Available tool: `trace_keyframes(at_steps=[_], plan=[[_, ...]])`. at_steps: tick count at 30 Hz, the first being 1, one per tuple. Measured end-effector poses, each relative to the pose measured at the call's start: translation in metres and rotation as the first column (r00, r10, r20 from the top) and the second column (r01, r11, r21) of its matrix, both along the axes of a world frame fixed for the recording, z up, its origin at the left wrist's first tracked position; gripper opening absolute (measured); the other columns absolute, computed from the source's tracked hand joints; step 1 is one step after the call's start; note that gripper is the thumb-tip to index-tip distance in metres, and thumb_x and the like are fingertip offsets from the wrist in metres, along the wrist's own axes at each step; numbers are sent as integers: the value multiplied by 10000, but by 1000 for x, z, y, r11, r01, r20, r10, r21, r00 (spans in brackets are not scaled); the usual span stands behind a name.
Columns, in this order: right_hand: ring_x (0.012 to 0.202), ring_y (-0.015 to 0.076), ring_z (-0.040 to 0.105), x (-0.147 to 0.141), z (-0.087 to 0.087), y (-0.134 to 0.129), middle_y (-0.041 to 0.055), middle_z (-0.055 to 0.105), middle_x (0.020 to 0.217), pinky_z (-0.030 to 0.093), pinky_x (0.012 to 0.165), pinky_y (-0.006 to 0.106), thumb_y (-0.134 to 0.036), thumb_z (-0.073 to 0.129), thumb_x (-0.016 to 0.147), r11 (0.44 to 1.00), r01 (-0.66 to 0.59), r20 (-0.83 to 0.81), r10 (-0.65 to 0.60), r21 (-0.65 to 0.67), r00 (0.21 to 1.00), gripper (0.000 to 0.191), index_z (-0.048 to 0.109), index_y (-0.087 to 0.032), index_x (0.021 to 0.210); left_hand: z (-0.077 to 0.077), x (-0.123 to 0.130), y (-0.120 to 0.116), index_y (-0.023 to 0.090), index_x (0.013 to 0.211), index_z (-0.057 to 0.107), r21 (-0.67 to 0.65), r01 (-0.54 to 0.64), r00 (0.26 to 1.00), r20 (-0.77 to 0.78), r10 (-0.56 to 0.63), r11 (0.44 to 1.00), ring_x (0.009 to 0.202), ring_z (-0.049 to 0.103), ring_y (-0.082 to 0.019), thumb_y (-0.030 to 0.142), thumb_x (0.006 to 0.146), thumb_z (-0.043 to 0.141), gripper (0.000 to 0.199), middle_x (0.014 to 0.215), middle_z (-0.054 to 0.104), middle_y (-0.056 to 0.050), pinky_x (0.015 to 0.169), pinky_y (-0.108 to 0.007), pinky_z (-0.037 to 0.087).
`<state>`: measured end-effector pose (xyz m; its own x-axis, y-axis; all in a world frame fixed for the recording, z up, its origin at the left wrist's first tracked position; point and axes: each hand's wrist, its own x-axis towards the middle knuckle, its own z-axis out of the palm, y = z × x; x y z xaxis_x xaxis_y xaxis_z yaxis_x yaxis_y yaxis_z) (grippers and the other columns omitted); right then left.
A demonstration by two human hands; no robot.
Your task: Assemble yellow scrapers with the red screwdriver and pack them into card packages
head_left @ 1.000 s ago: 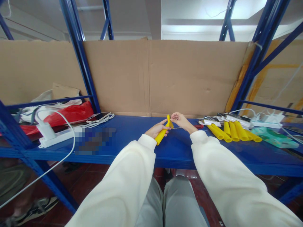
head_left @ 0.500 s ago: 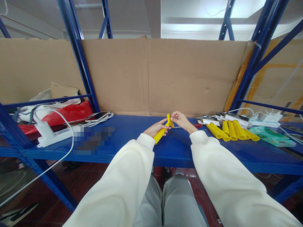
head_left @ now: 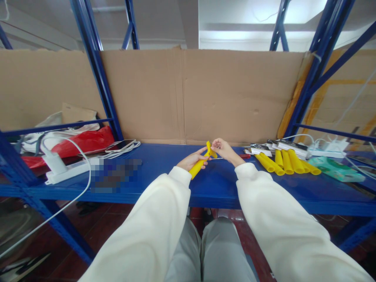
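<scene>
My left hand (head_left: 191, 160) is closed around a yellow tube-shaped handle (head_left: 196, 170), which slants up and to the right over the blue shelf. Its upper end spreads into a yellow crosspiece (head_left: 208, 147). My right hand (head_left: 222, 147) is at that end, thumb and fingertips pinched together by the crosspiece; whatever they hold is too small to make out. Behind my right wrist lies a red-handled tool (head_left: 244, 156), with a thin shaft showing left of the wrist. Several yellow tubes (head_left: 288, 162) lie side by side to the right.
Small black-and-white boxes (head_left: 258, 149) sit behind the tubes, with a green plastic packet (head_left: 335, 168) to their right. At left are a white power strip (head_left: 70, 172), its cable, a phone (head_left: 120, 145) and a red bag (head_left: 85, 141). Cardboard (head_left: 205, 94) walls the back.
The view has shifted very slightly. Both hands keep almost the same pose on the yellow piece, with only a slight movement of the right fingers.
</scene>
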<state>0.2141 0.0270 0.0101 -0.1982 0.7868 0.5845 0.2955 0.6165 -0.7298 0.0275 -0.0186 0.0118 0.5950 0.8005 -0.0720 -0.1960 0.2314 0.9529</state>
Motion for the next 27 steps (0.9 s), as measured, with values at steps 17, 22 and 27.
trace_keyframes(at_steps=[17, 22, 27], plan=[[969, 189, 651, 7, -3, -5, 62, 724, 1030, 523, 877, 337, -403, 731, 770, 984, -28, -48, 20, -174, 999, 281, 649, -201, 947, 7, 2, -12, 304, 1571, 277, 61, -27, 998, -60, 30, 998, 507, 527, -74, 9, 863, 556, 816, 833, 623, -8, 444, -163, 373], [908, 199, 653, 8, -8, -7, 41, 735, 926, 517, 829, 330, -544, 776, 703, 964, -142, -122, 116, -223, 986, 402, 679, -213, 909, 5, 2, -9, 312, 1573, 265, 72, -11, 998, -58, 15, 997, 518, 541, -81, 26, 843, 588, 848, 847, 635, -8, 460, -168, 389], [959, 207, 644, 12, -8, 1, 61, 733, 1015, 506, 891, 369, -543, 692, 795, 979, 18, -37, -26, -202, 999, 359, 683, -212, 932, 6, 4, -9, 299, 1572, 273, 50, -87, 996, -27, 89, 995, 492, 526, -82, -9, 839, 559, 845, 796, 624, -2, 441, -166, 375]])
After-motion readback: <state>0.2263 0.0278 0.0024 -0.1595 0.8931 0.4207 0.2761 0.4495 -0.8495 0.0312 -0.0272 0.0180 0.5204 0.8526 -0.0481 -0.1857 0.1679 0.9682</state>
